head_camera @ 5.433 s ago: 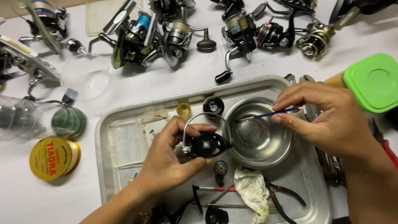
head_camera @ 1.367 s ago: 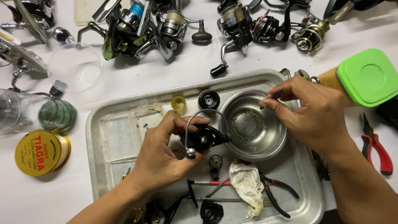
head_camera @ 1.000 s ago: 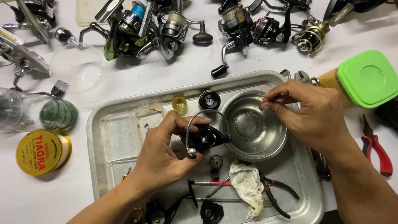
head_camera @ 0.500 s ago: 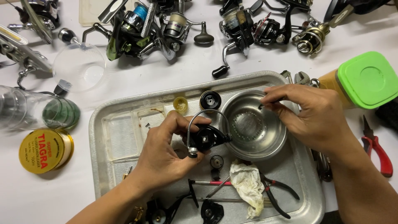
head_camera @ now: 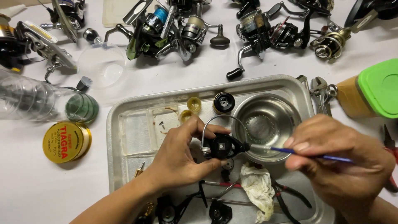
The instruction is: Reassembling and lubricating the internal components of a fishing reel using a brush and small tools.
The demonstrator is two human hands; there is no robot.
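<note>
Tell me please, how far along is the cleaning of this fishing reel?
Done: the reel is taken apart; a black spool and small yellow caps lie in the metal tray. In hand: the left hand holds the black rotor, and the right hand touches a blue brush to it beside the steel bowl. Left: loose parts and pliers remain in the tray, unassembled.

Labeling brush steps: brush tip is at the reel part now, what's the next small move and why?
Probably a short stroke along the part's side: the right hand holds the blue brush with its tip touching the black reel rotor, which the left hand holds beside the steel bowl.
</note>
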